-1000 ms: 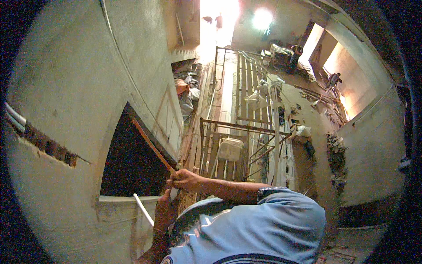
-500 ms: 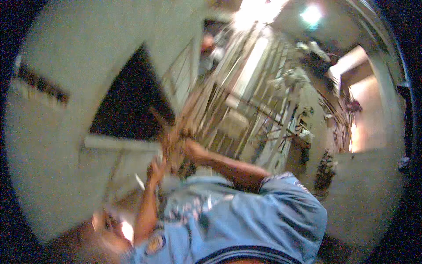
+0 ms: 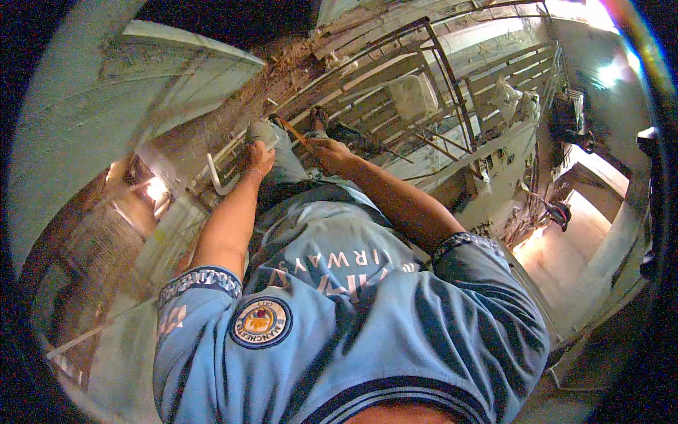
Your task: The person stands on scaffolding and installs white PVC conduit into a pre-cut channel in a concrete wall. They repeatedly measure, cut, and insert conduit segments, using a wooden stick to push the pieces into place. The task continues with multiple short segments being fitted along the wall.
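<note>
My left hand point(image 3: 260, 157) is closed, its fingers bent round something pale that blends with my grey trouser leg point(image 3: 284, 152) behind it; I cannot make out what it is. A thin orange-brown stick-like tool point(image 3: 296, 134) with a dark end slants up and left out of my right hand point(image 3: 332, 155), which is closed on its lower end. The dark end lies close to the left hand; whether they touch I cannot tell. A white curved tube point(image 3: 214, 175) stands to the left of my left wrist.
Metal frames of thin bars point(image 3: 452, 78) stretch across the far side and right. Among them sits a pale plastic panel point(image 3: 413, 97). A grey slab point(image 3: 176, 78) leans at the far left. A bright lamp point(image 3: 155, 188) glows at left. Dark machinery point(image 3: 558, 214) stands at right.
The view has swung and now looks further down over my shirt and legs. My hands appear farther apart and clearer than in the blurred earlier frame. The orange-brown tool now shows plainly.
</note>
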The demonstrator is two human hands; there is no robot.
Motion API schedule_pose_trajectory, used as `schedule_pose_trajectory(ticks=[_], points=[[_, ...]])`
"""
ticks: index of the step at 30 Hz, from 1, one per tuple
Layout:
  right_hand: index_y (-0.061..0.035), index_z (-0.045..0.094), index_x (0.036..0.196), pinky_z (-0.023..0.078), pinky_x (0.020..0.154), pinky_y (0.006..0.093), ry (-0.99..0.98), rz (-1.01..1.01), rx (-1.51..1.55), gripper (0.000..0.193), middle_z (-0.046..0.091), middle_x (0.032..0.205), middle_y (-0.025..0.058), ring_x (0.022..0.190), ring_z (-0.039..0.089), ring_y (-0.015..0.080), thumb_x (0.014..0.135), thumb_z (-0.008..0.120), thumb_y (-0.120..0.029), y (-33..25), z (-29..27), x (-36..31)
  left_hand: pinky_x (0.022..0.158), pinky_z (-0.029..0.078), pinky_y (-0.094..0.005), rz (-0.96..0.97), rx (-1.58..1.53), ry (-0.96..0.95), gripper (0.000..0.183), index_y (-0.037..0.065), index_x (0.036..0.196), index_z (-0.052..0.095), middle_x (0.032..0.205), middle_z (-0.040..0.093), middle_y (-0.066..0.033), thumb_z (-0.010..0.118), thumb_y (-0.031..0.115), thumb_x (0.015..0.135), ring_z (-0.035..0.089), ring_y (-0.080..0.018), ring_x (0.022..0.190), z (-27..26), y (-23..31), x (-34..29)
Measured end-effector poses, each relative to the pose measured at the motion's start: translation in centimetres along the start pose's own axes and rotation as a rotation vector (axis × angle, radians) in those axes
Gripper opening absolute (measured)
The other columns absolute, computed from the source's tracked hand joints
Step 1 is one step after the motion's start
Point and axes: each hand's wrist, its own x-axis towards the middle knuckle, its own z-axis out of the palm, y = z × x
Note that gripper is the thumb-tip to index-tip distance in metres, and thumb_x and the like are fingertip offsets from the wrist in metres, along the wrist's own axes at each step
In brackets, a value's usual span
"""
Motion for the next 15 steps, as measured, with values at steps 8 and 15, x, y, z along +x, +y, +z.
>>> schedule_pose_trajectory(ticks=[8, 15], points=[[-0.0065, 0.060, 0.113, 0.038, 0.043, 0.0286, -0.083, 0.079, 0.366, 0.029, 0.051, 0.065, -0.0001, 0.051, 0.048, 0.0125, 0.093, 0.051, -0.026, 0.9, 1.9, 3.2, 0.083, 0.050, -0.0507, -0.046, 0.020, 0.065, 0.036, 0.008, 0.103, 0.063, 0.099, 0.064, -0.0228, 0.065, 0.036, 0.080, 0.060, -0.0420, 0.096, 1.8, 0.8, -0.2], [-0.0143, 0.057, 0.110, 0.033, 0.041, 0.0279, -0.104, 0.295, 0.262, 0.020, 0.044, 0.063, -0.0024, 0.048, 0.041, 0.0111, 0.094, 0.048, -0.021, 0.1, 2.5, 4.1, 0.080, 0.051, -0.0494, -0.116, 0.008, -0.036, 0.034, 0.011, 0.099, 0.064, 0.103, 0.064, -0.0216, 0.066, 0.038, 0.079, 0.061, -0.0401, 0.096, 3.7, -1.1, -0.1]])
